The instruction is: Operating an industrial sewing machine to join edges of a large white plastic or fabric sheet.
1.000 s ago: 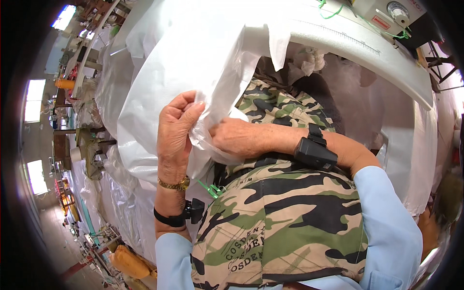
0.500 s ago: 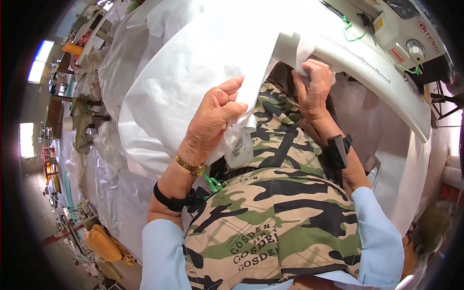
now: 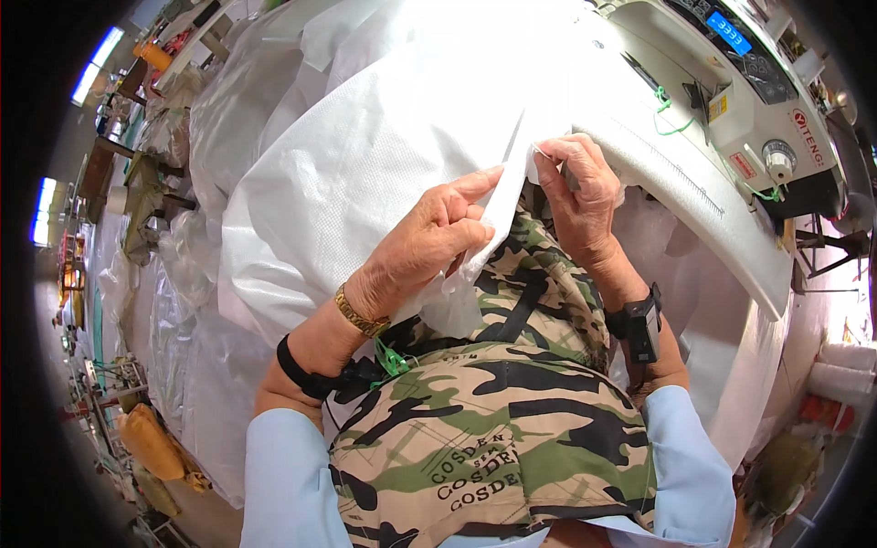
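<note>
A large white woven plastic sack (image 3: 320, 173) spreads over my lap and up onto the table of a sewing machine (image 3: 776, 119). My left hand (image 3: 438, 228) pinches the sack's near edge between thumb and fingers, the index finger lying along the fold. Thin clear plastic film (image 3: 454, 310) hangs below that grip. My right hand (image 3: 580, 187) is closed at the edge's far end, thumb against fingers, by the front rim of the machine table. Bright glare washes out the sack's upper part. What lies inside the right fingers is partly hidden.
The white table edge with a ruler scale (image 3: 671, 173) curves along the right. Green thread (image 3: 671, 114) lies near the machine's needle area. More white plastic sheeting (image 3: 196, 356) is heaped at the left. White rolls (image 3: 845, 370) lie at the far right.
My right hand has come left and slightly down, closer to my left hand, drawing the edge into a straight narrow fold. My left hand has shifted a little right and down.
</note>
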A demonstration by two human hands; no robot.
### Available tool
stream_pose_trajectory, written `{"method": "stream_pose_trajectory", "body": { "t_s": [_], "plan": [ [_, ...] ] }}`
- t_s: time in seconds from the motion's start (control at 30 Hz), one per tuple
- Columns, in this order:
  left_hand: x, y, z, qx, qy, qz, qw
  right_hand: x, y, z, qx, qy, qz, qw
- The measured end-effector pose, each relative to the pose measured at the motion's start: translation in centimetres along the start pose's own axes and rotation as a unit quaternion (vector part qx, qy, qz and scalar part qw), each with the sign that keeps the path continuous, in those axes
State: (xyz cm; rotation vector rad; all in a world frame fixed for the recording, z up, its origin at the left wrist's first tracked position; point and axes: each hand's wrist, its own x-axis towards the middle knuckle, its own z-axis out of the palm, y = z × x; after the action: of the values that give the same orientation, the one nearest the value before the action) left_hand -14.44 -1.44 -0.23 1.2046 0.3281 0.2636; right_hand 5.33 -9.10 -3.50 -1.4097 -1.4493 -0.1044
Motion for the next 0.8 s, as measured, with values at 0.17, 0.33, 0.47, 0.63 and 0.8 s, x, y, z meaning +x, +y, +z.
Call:
{"method": "stream_pose_trajectory", "body": {
  "t_s": [0.17, 0.33, 0.47, 0.63, 0.8],
  "plan": [
    [-0.1, 0.3, 0.0, -0.006, 0.009, 0.000, 1.000, 0.4, -0.4, 0.4, -0.044, -0.006, -0.042, 0.998],
    [0.6, 1.1, -0.1, 0.057, 0.024, 0.014, 0.998, 0.7, -0.7, 0.6, -0.097, 0.017, -0.095, 0.991],
    [2.4, 1.6, 0.2, 0.036, 0.090, 0.011, 0.995, 0.7, -0.8, 0.7, -0.120, 0.015, -0.122, 0.985],
    [4.7, 1.2, 0.2, 0.046, 0.154, 0.028, 0.987, 0.5, -0.5, 1.0, -0.147, 0.018, -0.143, 0.979],
    [6.7, 0.5, -0.7, 0.072, 0.175, 0.074, 0.979, 0.4, -1.1, 1.0, -0.177, 0.010, -0.155, 0.972]
  ]
}}
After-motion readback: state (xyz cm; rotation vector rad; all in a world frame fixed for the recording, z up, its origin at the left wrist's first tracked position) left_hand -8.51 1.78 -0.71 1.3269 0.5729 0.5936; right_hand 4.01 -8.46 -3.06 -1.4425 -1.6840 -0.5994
